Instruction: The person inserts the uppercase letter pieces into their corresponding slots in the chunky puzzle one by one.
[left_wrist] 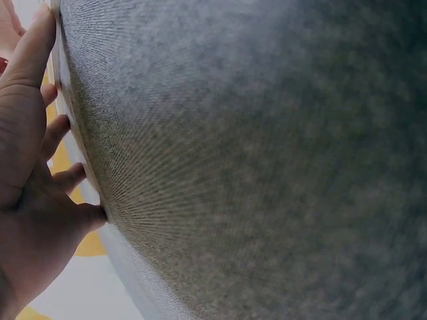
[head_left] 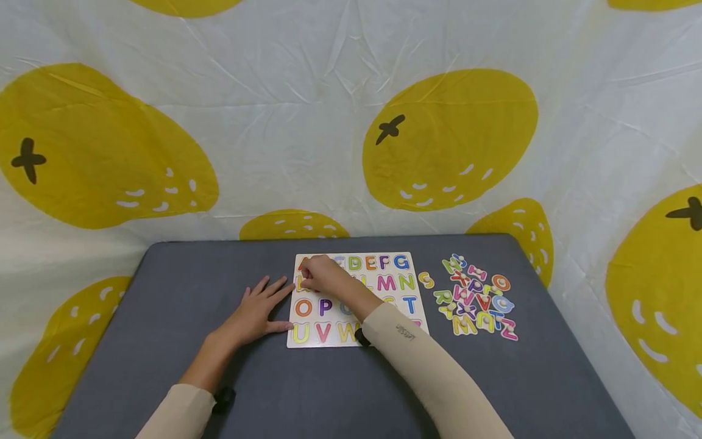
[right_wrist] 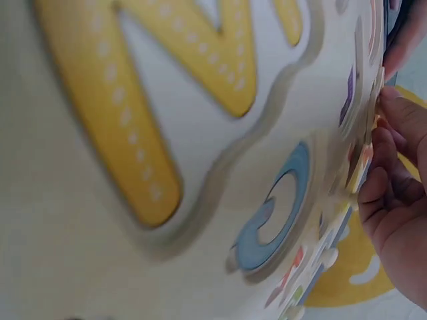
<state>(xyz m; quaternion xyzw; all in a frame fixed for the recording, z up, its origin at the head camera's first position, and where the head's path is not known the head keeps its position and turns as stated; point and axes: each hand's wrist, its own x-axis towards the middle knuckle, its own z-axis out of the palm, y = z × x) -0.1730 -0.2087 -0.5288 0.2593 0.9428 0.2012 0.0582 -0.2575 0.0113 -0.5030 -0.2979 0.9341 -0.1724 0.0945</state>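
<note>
A white wooden alphabet puzzle board (head_left: pixel 323 345) lies on the table with rows of coloured letters. Spread beside its left edge is my left hand (head_left: pixel 252 317), fingers straight, the thumb and fingertips at the board's rim. My right hand (head_left: pixel 327 277) is over the upper left of the board near the red A (head_left: pixel 301 263). In the right wrist view, the curled fingers (right_wrist: pixel 400 117) and thumb pinch a letter piece against the board; that piece is mostly hidden. Large in this view are the yellow W (right_wrist: pixel 120 113) and a blue Q (right_wrist: pixel 253 247).
Right of the board, several loose knobbed letter pieces lie in a pile, among them an orange O (head_left: pixel 501 282) and a red V (head_left: pixel 484 301). A yellow S (head_left: pixel 426 280) sits nearer the board. A fruit-print cloth (head_left: pixel 285 152) hangs behind the dark grey table (head_left: pixel 263 396).
</note>
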